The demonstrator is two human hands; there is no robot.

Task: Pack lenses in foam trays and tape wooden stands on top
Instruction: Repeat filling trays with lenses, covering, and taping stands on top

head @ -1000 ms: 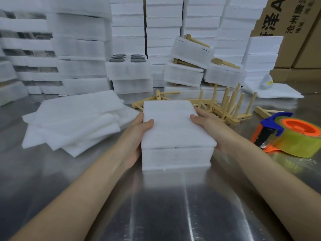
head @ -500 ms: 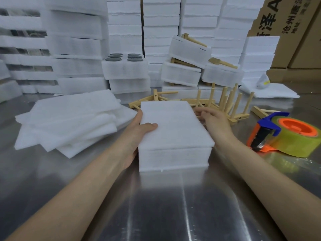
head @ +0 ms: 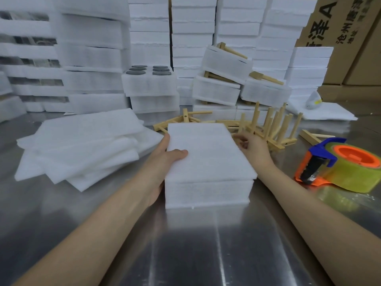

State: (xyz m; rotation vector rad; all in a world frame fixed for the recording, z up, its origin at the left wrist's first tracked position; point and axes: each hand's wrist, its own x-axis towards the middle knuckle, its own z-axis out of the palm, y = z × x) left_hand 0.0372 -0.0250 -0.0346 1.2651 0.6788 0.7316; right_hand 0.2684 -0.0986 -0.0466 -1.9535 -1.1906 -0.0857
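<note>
Foam tray [head: 208, 157] on the bench [head: 206, 244], my left hand [head: 162, 159] gripping its left edge, thumb on top, my right hand [head: 254, 148] just beside the wooden stands [head: 274, 129], fingers [head: 242, 141] curled, whether holding anything I cannot tell

Cardboard box [head: 342, 27], well behind the tape dispenser [head: 338, 168]: large black print "泽 A", cut off. Smaller line begins "沧州"; rest unreadable.

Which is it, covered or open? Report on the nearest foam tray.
Covered: a flat foam sheet lies over the foam tray, no lens pockets showing; the left hand holds its edge, thumb on top.
</note>
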